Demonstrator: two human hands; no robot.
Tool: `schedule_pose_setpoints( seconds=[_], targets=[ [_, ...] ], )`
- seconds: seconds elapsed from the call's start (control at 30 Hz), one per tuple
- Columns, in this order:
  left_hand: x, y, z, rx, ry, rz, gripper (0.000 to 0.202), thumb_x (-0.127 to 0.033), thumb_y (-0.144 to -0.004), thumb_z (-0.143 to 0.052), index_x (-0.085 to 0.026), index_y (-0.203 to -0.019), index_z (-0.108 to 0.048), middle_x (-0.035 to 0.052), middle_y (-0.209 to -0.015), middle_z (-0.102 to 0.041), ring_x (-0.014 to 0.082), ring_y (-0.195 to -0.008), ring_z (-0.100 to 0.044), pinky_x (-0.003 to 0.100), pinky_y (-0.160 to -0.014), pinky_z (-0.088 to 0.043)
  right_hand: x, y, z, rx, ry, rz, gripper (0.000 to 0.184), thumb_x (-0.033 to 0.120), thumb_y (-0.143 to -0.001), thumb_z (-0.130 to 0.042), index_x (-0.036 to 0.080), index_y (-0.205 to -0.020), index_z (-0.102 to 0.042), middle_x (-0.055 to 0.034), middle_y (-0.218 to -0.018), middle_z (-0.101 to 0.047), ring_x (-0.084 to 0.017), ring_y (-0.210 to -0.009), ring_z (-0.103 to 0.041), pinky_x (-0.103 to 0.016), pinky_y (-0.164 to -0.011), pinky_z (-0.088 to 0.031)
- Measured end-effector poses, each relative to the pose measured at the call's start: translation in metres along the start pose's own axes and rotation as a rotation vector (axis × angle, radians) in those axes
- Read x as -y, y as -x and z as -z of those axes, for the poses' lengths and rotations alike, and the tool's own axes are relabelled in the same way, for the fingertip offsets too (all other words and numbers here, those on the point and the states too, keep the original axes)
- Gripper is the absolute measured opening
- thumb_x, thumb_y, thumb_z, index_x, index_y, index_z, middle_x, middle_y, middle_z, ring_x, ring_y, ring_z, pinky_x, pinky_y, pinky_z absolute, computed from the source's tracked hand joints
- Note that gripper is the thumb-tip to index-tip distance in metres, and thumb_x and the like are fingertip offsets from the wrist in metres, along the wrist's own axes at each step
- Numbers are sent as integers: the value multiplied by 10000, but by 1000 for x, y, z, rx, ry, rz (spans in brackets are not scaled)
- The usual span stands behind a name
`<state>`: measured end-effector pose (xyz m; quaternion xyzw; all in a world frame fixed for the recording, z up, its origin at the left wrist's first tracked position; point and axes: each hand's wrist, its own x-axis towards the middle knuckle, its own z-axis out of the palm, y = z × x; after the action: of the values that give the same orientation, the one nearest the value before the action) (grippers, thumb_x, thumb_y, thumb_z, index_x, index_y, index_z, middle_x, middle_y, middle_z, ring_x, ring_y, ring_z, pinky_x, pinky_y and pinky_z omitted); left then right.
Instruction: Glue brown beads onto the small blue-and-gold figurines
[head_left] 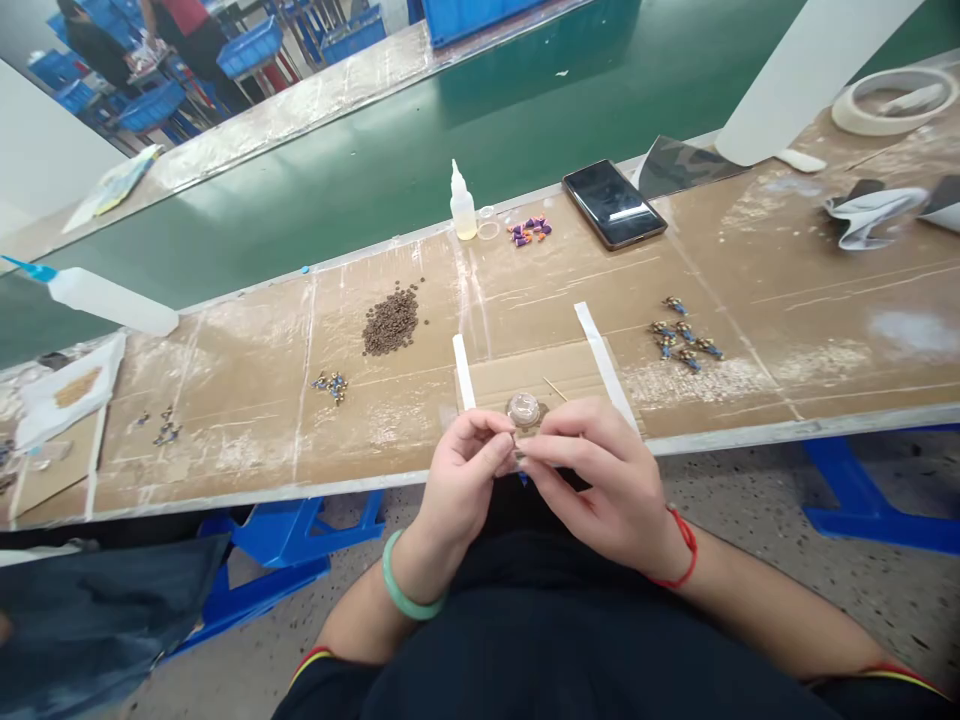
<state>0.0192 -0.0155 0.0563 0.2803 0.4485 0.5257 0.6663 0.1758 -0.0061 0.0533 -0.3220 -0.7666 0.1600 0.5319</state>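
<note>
My left hand [466, 470] and my right hand [600, 478] meet at the table's front edge, fingertips pinched together on a tiny part that I cannot make out. A small clear round dish [523, 408] sits just beyond the fingertips on a cardboard sheet [525, 375]. A thin stick [555, 388] lies beside the dish. A pile of small brown beads [391, 322] is farther back to the left. Several small blue-and-gold parts [684, 336] lie to the right, and a few more [331, 384] to the left.
A small glue bottle [462, 204], a clear ring [488, 227], purple-orange bits [529, 230] and a phone [613, 203] stand at the back edge. A larger bottle [101, 297] lies far left, a tape roll [894, 100] far right. The green conveyor belt [450, 130] runs behind. People work at blue crates in the far left corner.
</note>
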Motion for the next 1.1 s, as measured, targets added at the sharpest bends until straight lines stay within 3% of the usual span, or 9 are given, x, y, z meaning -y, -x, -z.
schedule_pose_setpoints(
  seconds=[0.13,0.23,0.33,0.53,0.73,0.97,1.1],
  targets=[
    [3,0,-10,-53,206,87,339,-341,-643,-931,-178,-788,-671,-45,-673,-581,47,-557,-431,185,-546,-393,-2,7,-10,-83,131,13,245,75,-933,-614,199,-1137,-670,-71,-997,-646,-193,-935,-617,-345,-789,-558],
    [6,-2,-14,-86,302,145,257,-275,-683,-893,-181,-788,-679,-28,-726,-638,66,-608,-514,190,-576,-427,-5,11,-18,-101,180,29,306,97,-955,-590,227,-1223,-662,-81,-1114,-676,-227,-1038,-636,-408,-880,-582],
    [8,-4,-16,-102,344,158,170,-224,-733,-846,-179,-778,-688,-13,-798,-682,78,-674,-582,194,-613,-456,-8,13,-23,-106,180,27,337,106,-958,-581,246,-1253,-666,-79,-1146,-692,-237,-1072,-650,-431,-905,-593],
    [8,-2,-18,-117,384,202,114,-213,-797,-799,-159,-776,-700,-16,-754,-642,64,-643,-557,184,-613,-451,-12,16,-27,-114,189,27,362,105,-942,-584,244,-1263,-680,-82,-1141,-706,-253,-1085,-652,-447,-909,-605],
    [2,-1,-18,-74,429,268,143,-207,-809,-785,-153,-736,-674,-31,-675,-557,51,-570,-463,161,-550,-422,-16,14,-24,-117,222,32,348,82,-926,-591,226,-1228,-685,-98,-1166,-688,-268,-1134,-623,-471,-938,-585],
    [-2,-2,-18,-19,494,321,189,-194,-820,-781,-141,-687,-658,-34,-630,-515,41,-554,-469,136,-513,-422,-10,8,-15,-83,81,-96,206,175,-973,-592,261,-1086,-742,-64,-1181,-687,-249,-1161,-602,-447,-903,-589],
    [-2,-4,-17,-38,489,359,165,-179,-820,-775,-155,-694,-671,-26,-657,-579,58,-565,-500,168,-531,-425,-8,4,-15,-106,123,-96,155,198,-970,-619,256,-1039,-745,-64,-1158,-698,-262,-1179,-594,-460,-910,-583]
  ],
)
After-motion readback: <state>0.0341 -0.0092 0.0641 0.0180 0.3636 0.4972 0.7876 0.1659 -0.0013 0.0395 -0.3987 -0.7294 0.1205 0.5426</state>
